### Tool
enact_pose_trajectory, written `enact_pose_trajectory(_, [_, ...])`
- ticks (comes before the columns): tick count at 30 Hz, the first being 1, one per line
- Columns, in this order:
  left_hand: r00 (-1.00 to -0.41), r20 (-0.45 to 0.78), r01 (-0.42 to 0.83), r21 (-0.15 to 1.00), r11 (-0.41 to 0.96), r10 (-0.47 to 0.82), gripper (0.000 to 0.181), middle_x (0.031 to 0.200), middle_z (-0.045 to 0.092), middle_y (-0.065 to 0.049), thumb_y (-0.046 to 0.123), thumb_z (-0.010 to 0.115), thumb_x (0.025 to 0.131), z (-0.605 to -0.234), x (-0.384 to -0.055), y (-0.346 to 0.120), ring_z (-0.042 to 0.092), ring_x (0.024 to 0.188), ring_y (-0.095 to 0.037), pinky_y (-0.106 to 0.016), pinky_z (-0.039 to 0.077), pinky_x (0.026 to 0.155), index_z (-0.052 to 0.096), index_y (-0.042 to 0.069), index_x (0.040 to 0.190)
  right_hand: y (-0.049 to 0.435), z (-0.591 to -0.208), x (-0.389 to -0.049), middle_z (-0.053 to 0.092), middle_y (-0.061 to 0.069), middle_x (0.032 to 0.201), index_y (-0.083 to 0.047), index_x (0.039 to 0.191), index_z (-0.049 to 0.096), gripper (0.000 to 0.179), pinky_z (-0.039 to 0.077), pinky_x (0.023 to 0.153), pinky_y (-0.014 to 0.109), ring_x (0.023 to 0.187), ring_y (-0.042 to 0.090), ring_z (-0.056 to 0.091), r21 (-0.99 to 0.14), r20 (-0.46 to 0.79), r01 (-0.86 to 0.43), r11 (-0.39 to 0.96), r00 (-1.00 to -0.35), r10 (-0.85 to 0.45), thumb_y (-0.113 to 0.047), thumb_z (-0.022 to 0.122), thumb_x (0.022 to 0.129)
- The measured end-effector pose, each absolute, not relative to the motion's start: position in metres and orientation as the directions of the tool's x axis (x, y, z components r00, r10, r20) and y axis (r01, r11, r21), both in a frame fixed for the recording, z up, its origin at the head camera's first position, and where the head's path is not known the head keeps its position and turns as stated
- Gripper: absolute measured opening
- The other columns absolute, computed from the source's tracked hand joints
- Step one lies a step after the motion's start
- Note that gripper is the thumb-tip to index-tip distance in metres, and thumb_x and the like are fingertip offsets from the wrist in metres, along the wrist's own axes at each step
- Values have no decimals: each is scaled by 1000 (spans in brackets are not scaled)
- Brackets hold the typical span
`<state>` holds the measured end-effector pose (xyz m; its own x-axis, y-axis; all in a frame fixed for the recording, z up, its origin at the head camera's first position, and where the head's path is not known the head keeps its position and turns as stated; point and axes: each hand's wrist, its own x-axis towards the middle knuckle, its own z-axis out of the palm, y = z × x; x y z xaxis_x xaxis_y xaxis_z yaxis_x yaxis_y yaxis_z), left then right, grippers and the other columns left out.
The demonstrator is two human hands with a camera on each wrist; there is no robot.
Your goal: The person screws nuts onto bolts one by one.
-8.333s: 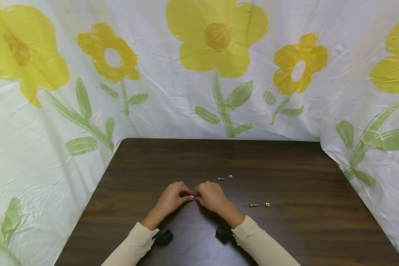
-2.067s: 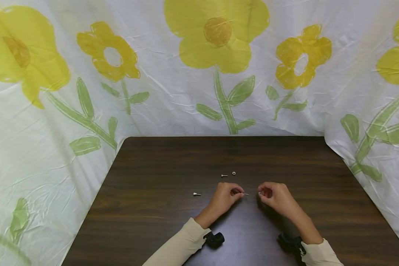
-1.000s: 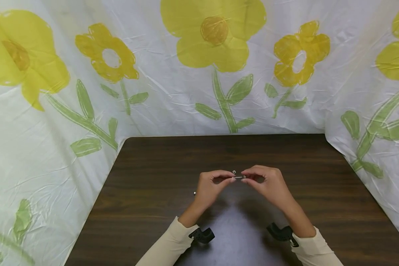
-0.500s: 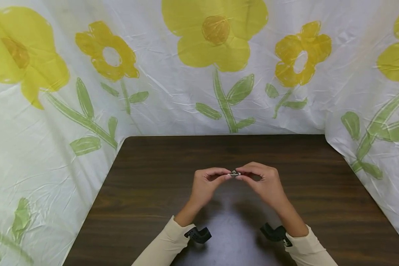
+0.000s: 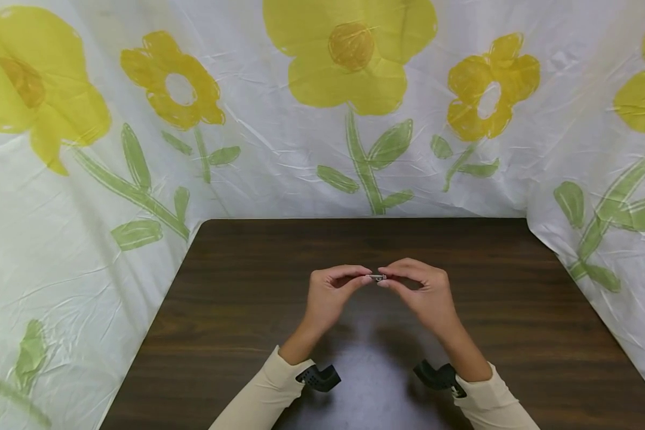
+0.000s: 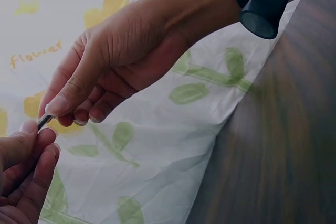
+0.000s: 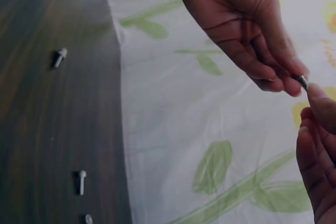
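1 slim silver metal bolt (image 5: 374,276) is narrowly pinched by the left hand (image 5: 325,294), 1 small silver nut (image 5: 384,276) by the right hand (image 5: 431,292).

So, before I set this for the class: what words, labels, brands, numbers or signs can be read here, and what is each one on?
"flower": orange lettering on the white cloth, readable in the left wrist view.
Orange marks on the cloth, at the right wrist view's right edge: too blurred to read.
Held screw: too small to show any marking.
Black wrist devices: no readable text.
No brands or numbers can be read.
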<state>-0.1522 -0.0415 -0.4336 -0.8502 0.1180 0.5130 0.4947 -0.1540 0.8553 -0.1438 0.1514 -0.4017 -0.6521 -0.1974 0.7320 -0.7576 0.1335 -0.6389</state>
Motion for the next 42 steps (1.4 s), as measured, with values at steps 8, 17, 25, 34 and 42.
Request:
enact_pose_trajectory(8, [-821,553,538,832,-133,139,12,94,76,-13,-4,76,87,-422,-152,-43,73,85,-23,-44,61,76,77,-3,99,149,-398,-143,73,18,87,8,95,75,35,57,72,18,79,15,69,-666,727,-740,91,-672,-140,28,78,67])
enact_pose_trajectory(17, [-789,599,604,797,0,138,11,93,77,-7,5,77,88,-415,-153,-47,73,83,-18,-34,61,72,79,1,98,145,-387,-142,72,19,87,8,97,77,38,55,72,18,80,21,68,-613,767,-785,91,-619,-169,30,76,66])
enact_pose_trajectory(25, [-762,639,640,768,-25,107,10,91,77,-9,1,77,87,-416,-153,-45,72,81,-23,-39,61,70,79,0,97,148,-413,-156,73,16,89,6,97,77,36,56,73,19,83,15,70,-635,753,-768,91,-640,-149,27,76,68])
enact_pose_trajectory(34, [-728,684,682,729,-52,44,11,89,76,-14,-6,76,86,-417,-152,-41,72,80,-25,-30,60,70,77,-5,97,143,-416,-157,73,18,89,6,97,77,33,57,71,19,82,14,70,-641,757,-763,82,-647,-93,26,76,70])
enact_pose_trajectory(42, [-708,705,704,710,-27,44,10,88,76,-11,-4,77,86,-418,-153,-41,72,80,-22,-31,60,69,78,-2,96,144,-414,-154,74,13,89,2,98,77,32,56,72,18,80,12,69,-666,724,-736,122,-677,-132,23,76,74])
